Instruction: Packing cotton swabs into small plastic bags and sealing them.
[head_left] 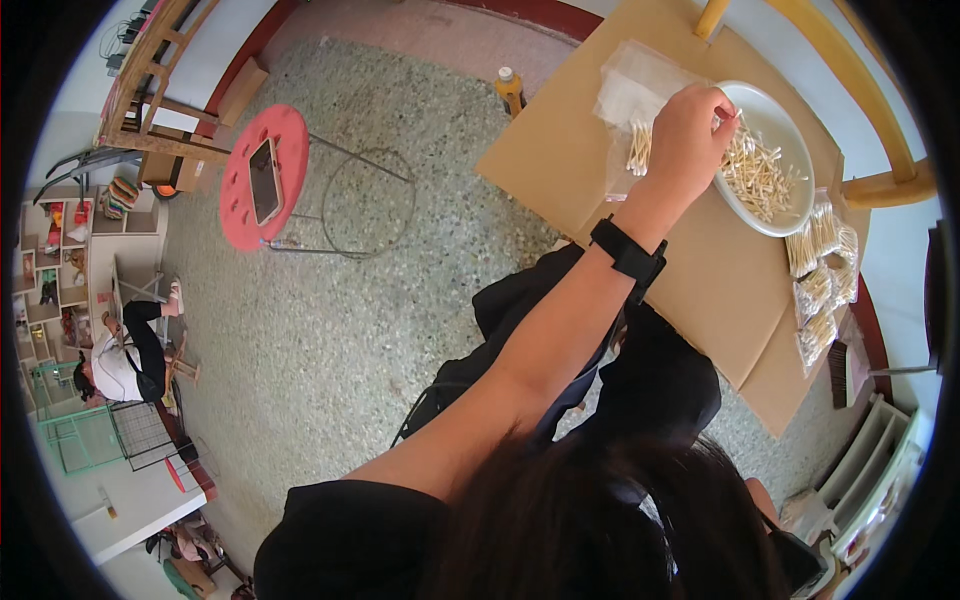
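Observation:
My left hand reaches over the left rim of a white oval bowl, its thumb and fingers closed in a pinch. A small white tip at the fingertips looks like a cotton swab, mostly hidden by the fingers. A loose heap of cotton swabs lies inside the bowl. Beside the hand, several swabs sit in a clear plastic bag, near more flat clear bags. My right hand is out of sight; only a bit of skin shows by the dark sleeve at lower right.
Filled bags of swabs lie right of the bowl on the cardboard sheet. A yellow bottle stands beyond the cardboard. A phone rests on a pink stool. Another person sits far left near shelves.

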